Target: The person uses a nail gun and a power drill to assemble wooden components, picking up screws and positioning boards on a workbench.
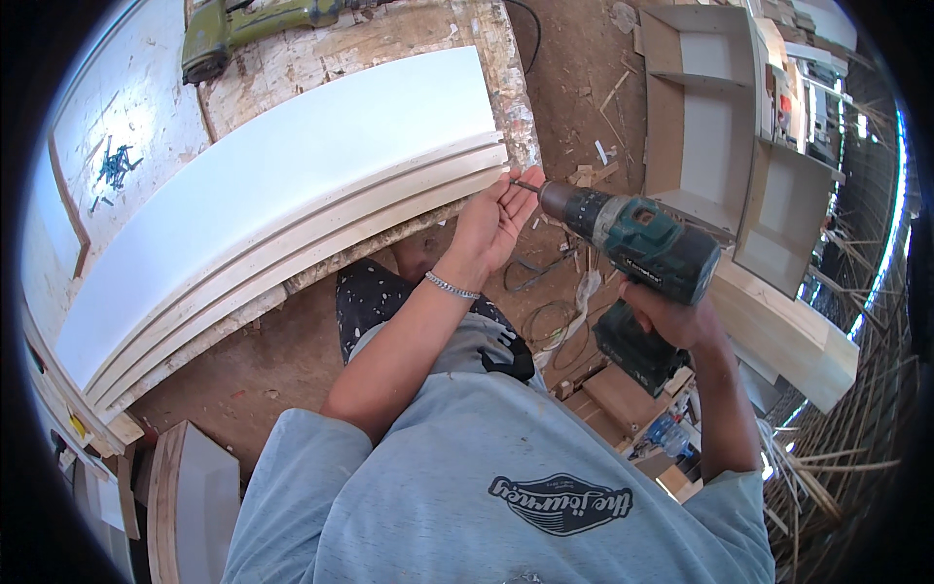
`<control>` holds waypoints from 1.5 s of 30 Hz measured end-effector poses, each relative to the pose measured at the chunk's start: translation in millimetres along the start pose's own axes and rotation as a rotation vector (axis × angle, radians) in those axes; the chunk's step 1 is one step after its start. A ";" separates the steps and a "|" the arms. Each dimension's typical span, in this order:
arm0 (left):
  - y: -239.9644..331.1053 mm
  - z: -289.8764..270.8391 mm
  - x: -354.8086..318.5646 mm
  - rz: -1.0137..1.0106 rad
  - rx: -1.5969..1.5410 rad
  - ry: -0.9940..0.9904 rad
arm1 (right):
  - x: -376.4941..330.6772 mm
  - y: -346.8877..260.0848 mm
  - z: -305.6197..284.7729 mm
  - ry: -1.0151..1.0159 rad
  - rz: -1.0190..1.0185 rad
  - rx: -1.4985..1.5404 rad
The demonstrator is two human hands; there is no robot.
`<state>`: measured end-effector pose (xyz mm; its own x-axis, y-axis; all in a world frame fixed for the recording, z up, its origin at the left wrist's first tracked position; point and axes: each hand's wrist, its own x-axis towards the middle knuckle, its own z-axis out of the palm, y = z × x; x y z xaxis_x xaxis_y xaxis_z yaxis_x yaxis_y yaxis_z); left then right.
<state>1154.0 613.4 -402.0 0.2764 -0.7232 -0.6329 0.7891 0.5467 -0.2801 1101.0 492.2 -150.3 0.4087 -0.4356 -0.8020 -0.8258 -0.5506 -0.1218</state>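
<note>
My right hand [666, 313] is wrapped round the handle of a green and black cordless drill [654, 248], which points left. Its bit reaches my left hand [494, 222], turned palm up at the right end of a stack of long white-faced boards [321, 146]. My left thumb and fingers come together round the bit's tip, close to the boards' end edges. Whatever they pinch there is too small to make out. The boards lie along the near side of a paint-stained workbench [341, 54], with their pale wooden edges toward me.
A second, olive-green power tool [255, 27] lies at the bench's far side. Several dark screws [119, 167] are heaped at the left. White-lined wooden box units [705, 107] stand at the right, beside a long wooden piece [793, 326]. Cables and scraps litter the dirt floor [574, 117].
</note>
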 end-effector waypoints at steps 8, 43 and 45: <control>0.9 -0.2 2.6 -0.009 0.003 -0.013 | 4.7 7.2 2.1 0.041 -0.079 -0.039; -12.2 129.9 -57.9 1.277 1.435 -0.697 | 26.1 15.7 -11.9 -0.039 -0.205 -0.040; -13.0 129.2 -58.0 1.290 1.412 -0.696 | 24.7 13.7 -10.8 -0.035 -0.208 -0.042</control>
<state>1198.6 593.7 -268.3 0.7617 -0.4561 0.4603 -0.3035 0.3764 0.8753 1104.0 466.2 -165.4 0.5543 -0.2854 -0.7819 -0.7080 -0.6555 -0.2626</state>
